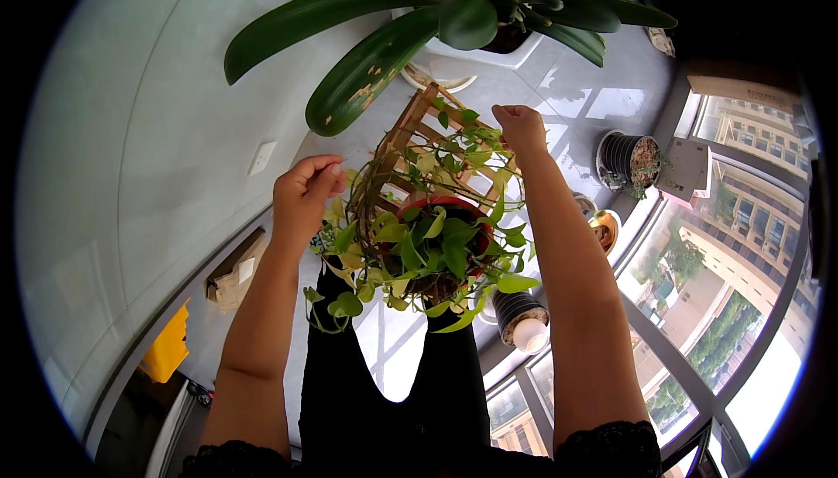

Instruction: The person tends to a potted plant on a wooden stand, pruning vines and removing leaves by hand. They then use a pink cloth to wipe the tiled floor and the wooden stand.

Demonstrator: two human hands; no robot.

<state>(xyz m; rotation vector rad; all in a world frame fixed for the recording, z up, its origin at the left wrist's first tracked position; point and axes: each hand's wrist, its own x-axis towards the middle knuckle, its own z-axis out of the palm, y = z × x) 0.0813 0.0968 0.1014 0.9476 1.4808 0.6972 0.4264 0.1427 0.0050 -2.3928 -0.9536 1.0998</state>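
Note:
A trailing vine plant with green and yellowish leaves grows from a red pot, which stands on a slatted wooden rack. Its long stems loop up and over the slats. To the left of the foliage, my left hand is closed, thumb and fingers pinched together close to the outer stems. My right hand is closed too, beyond the pot at the upper right of the vines, its fingertips pressed together. Whatever either pinch holds is too small or hidden to make out.
Broad strap leaves of a large plant in a white pot overhang the far side. A dark ribbed pot and a smaller planter line the window side. A pale wall rises at left.

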